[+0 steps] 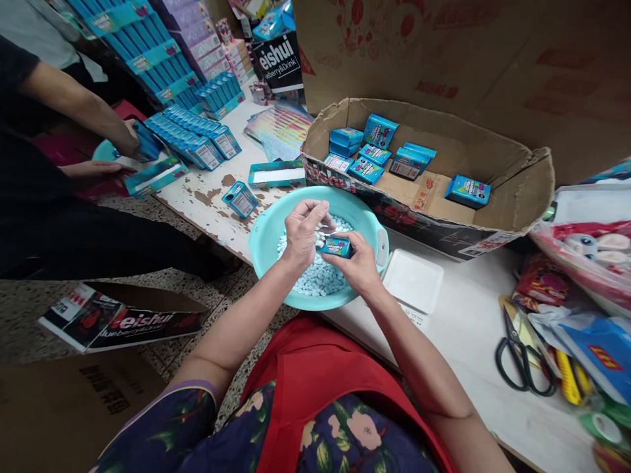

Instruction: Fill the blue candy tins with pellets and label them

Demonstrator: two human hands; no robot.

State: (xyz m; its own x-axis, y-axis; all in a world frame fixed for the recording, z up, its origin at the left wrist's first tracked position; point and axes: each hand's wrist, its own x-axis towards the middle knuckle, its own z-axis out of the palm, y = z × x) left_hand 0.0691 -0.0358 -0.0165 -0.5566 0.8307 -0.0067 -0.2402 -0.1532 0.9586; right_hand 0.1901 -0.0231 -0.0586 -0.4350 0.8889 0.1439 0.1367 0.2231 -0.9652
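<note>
My left hand (302, 231) is cupped closed around a few small pale candies (320, 236) at the end of a small blue candy box (336, 247). My right hand (361, 264) grips that box from the right, between thumb and fingers, tilted over the basin. Below both hands sits a turquoise plastic basin (266, 243), with many pale blue candies (320, 279) spread over its bottom. The palm side of my left hand is partly hidden.
A low cardboard carton (522, 197) holds several blue boxes. A white scale (414, 279) stands beside the basin; black scissors (522, 368) lie at right. One blue box (239, 199) and a display tray (276, 175) are left. A co-worker's hand (129, 138) handles boxes.
</note>
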